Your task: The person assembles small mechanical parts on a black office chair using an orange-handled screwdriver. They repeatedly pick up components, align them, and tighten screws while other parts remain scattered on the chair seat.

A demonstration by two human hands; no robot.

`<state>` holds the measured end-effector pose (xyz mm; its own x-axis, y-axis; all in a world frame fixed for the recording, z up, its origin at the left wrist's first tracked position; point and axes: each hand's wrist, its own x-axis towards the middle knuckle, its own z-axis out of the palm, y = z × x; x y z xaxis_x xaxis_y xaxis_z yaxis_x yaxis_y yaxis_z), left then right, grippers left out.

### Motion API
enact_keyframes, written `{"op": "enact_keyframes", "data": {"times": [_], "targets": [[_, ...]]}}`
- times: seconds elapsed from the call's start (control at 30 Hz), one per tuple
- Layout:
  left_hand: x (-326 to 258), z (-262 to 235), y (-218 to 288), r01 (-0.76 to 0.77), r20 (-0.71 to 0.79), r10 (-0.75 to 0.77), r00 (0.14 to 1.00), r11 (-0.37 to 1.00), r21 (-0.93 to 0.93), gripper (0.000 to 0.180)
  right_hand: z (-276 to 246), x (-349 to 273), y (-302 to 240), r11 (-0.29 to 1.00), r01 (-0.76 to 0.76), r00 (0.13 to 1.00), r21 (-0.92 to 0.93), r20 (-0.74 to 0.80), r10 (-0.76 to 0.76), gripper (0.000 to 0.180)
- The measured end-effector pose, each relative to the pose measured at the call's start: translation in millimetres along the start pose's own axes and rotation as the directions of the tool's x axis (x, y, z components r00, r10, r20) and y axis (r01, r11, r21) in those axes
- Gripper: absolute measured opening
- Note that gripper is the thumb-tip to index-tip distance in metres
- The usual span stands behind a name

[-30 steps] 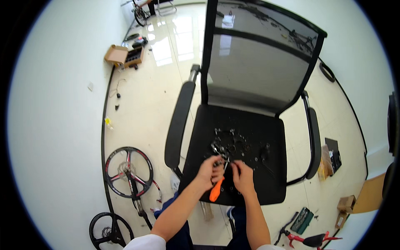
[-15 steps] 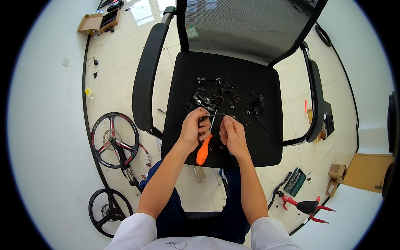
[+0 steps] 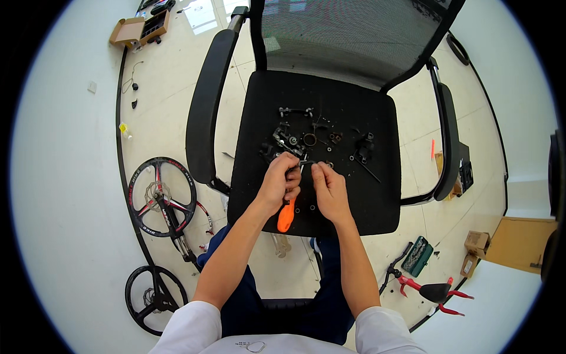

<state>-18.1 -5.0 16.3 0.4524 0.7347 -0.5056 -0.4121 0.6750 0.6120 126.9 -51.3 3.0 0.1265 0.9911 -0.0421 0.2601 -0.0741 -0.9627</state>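
My left hand is closed around a small dark metal part, mostly hidden by the fingers. My right hand pinches the far end of a thin dark piece that bridges the gap between both hands. An orange-handled screwdriver shows just below my left hand, its shaft partly covered by the fingers; whether it rests on the seat or touches the hand I cannot tell. Beyond my fingers, black and silver mechanical parts, a ring and small nuts lie on the black chair seat.
Armrests and a mesh backrest frame the seat. On the right of the seat lies a black part with a thin rod. Spoked wheels are on the floor at left; a green toolbox and red frame at right.
My right hand has moved slightly left, closer to my left hand, so less of the thin dark piece shows between them. More of the screwdriver is now covered by my left hand.
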Motion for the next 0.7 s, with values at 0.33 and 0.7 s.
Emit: {"op": "enact_keyframes", "data": {"times": [0.33,0.7], "targets": [[2,-6,-6,-0.052,-0.027,0.054,0.998,0.997,0.061,0.014,2,0,-11,0.970,0.142,0.987,-0.199,-0.048,-0.154,0.026],[-1,0,-2,-0.054,-0.025,0.056,0.998,0.994,0.093,0.015,15,-5,-8,0.925,0.172,0.954,-0.340,-0.178,-0.242,0.026]]}}
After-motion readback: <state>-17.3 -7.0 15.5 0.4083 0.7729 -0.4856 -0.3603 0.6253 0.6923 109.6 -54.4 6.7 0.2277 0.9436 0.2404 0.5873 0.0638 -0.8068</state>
